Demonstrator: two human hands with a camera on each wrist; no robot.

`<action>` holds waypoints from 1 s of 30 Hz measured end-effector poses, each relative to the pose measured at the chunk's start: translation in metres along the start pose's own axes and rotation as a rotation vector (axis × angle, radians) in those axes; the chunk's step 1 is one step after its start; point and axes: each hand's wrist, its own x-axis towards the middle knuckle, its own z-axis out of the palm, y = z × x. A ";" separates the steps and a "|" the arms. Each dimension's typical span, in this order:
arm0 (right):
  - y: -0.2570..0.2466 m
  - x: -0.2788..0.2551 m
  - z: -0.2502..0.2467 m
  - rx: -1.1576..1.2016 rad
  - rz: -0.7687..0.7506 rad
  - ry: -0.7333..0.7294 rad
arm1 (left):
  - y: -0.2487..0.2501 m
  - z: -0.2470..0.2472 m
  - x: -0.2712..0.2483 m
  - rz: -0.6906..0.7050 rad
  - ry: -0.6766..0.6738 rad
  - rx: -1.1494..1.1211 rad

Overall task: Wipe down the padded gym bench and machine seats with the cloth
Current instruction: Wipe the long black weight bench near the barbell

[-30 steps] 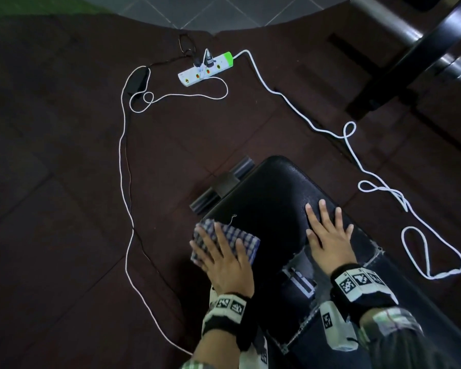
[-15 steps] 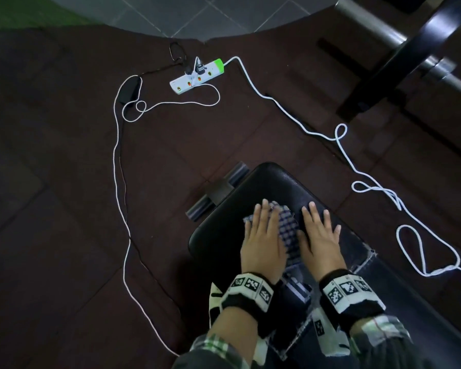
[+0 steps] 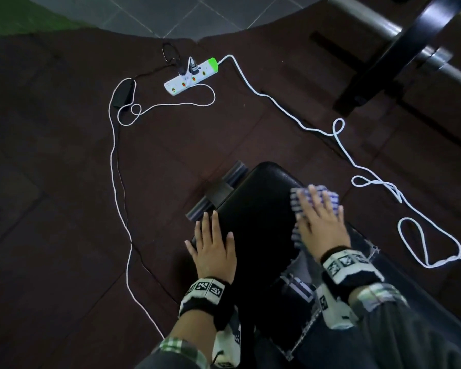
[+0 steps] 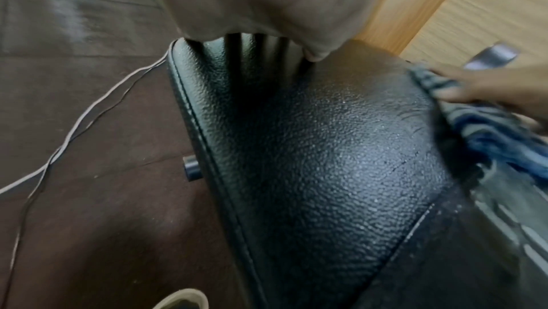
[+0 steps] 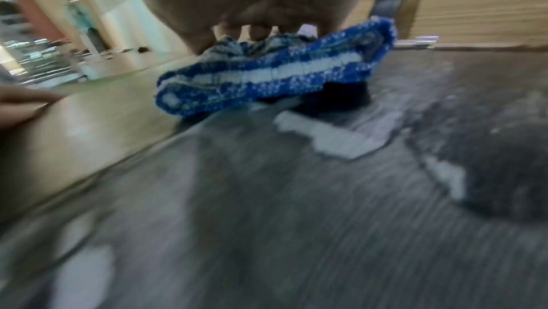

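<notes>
The blue-and-white checked cloth (image 3: 314, 201) lies at the right edge of the black padded counter (image 3: 258, 209), near its rounded far end. The right hand (image 3: 321, 226) presses it down with fingers spread flat. The left hand (image 3: 214, 249) rests open on the left edge, well apart. Bare padding lies between them. A white cable (image 3: 362, 166) loops over the floor beside the counter.
</notes>
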 end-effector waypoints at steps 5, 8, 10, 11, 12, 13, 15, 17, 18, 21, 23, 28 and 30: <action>0.052 0.017 -0.018 0.368 0.363 -0.216 | -0.010 -0.001 0.002 0.032 0.017 0.014; 0.052 0.019 -0.025 0.423 0.428 -0.294 | -0.013 0.000 0.003 0.044 0.001 0.030; 0.041 0.025 -0.031 0.388 0.448 -0.331 | -0.013 0.001 0.004 0.043 0.008 0.031; 0.033 0.032 -0.034 0.382 0.456 -0.350 | -0.014 0.003 0.004 0.047 0.011 0.031; 0.025 0.040 -0.037 0.373 0.454 -0.368 | -0.014 0.005 0.004 0.053 0.013 0.030; 0.015 0.050 -0.040 0.361 0.439 -0.386 | -0.014 0.006 0.004 0.063 0.018 0.024; -0.009 0.073 -0.045 0.359 0.369 -0.410 | -0.013 0.009 0.006 0.082 0.040 0.018; -0.030 0.093 -0.048 0.397 0.293 -0.418 | -0.014 0.010 0.006 0.088 0.061 0.029; -0.035 0.100 -0.046 0.418 0.262 -0.421 | -0.015 0.011 0.006 0.091 0.066 0.034; -0.029 0.100 -0.038 0.471 0.196 -0.401 | -0.016 0.011 0.005 0.079 0.060 0.029; -0.012 0.081 -0.041 0.498 0.185 -0.368 | -0.016 0.010 0.005 0.085 0.045 0.032; 0.037 0.020 -0.042 0.459 0.331 -0.337 | -0.016 0.010 0.006 0.084 0.052 0.034; 0.040 0.020 -0.038 0.403 0.370 -0.332 | -0.016 0.011 0.006 0.084 0.053 0.041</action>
